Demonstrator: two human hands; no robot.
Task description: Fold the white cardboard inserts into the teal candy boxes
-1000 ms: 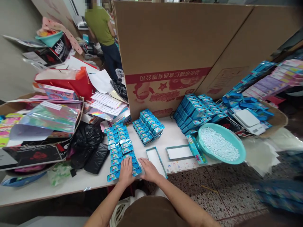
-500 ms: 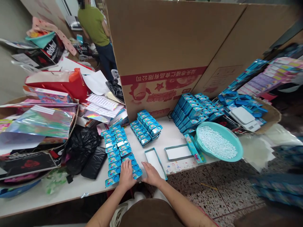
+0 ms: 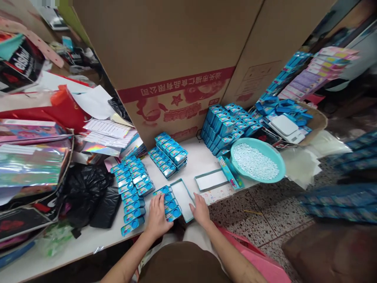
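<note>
My left hand (image 3: 157,216) curves round the left side and near end of a short row of small blue packs (image 3: 172,214) with round windows. Beside this row lies a shallow open blue box with a white inside (image 3: 182,198). My right hand (image 3: 201,211) is at that box's right wall, thumb on the inner side and fingers outside. Two longer columns of blue packs (image 3: 131,200) stand left of my left hand. Farther back on the table is a stacked block of the same packs (image 3: 167,153).
A second open box (image 3: 210,181) lies right, beside an upright blue carton (image 3: 228,173) and a teal basin (image 3: 282,167) of pale pellets. Behind rise a large cardboard box (image 3: 176,47) and stacked blue packs (image 3: 220,125). Black plastic bags (image 3: 85,188) and papers crowd the left.
The short row of packs has slid right, away from the columns and up against the open box. My right hand has come to the box's right wall. The view has shifted right.
</note>
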